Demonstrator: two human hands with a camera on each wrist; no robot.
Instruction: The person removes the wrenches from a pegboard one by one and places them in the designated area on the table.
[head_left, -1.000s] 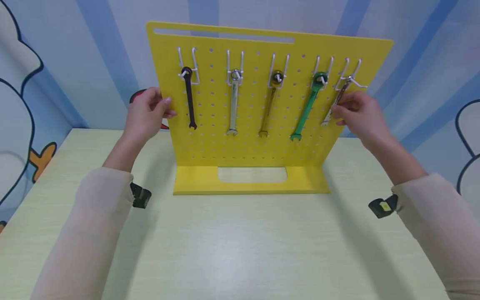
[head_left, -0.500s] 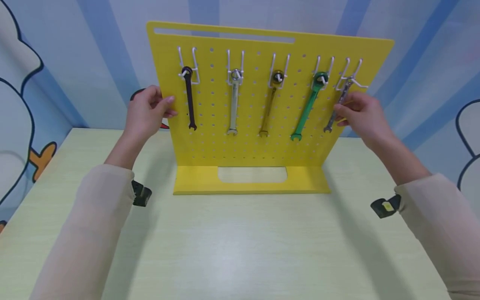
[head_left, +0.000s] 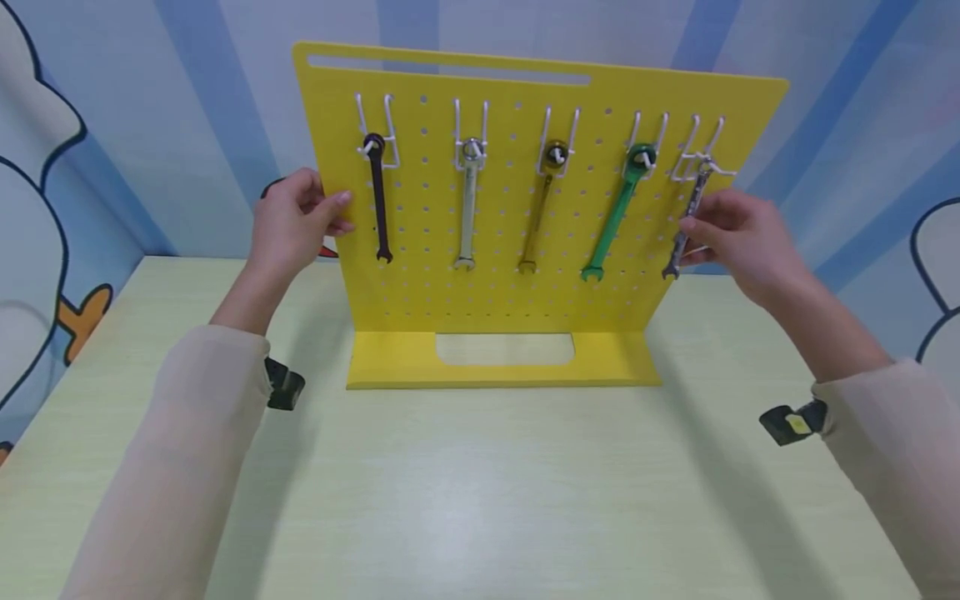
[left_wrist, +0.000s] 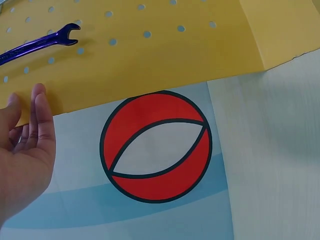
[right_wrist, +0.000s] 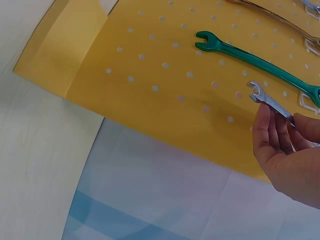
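Observation:
A yellow pegboard (head_left: pixel 495 292) stands on the table. My left hand (head_left: pixel 288 225) holds its left edge, thumb in front and fingers reaching behind. My right hand (head_left: pixel 738 237) pinches a silver combination wrench (right_wrist: pixel 272 104) by its shank between thumb and fingers. The wrench's ring end is out near the tip of the rightmost white hook (head_left: pixel 688 158), and its open end points down and left, away from the board. Beside it a green wrench (head_left: pixel 615 217) hangs on its own hook. Farther left hang a brown-gold wrench (head_left: pixel 542 221), a silver one (head_left: pixel 468 212) and a dark one (head_left: pixel 379 200).
The pegboard's foot (head_left: pixel 502 377) rests on the pale table (head_left: pixel 450 483) and has a rectangular cutout. Behind stands a blue striped backdrop (head_left: pixel 525 29) with cartoon drawings, including a red and white ball (left_wrist: pixel 157 147).
My right hand has moved right and toward me, drawing the silver wrench outward along the hook, its open end swinging away from the board. My left hand stays at the pegboard's edge.

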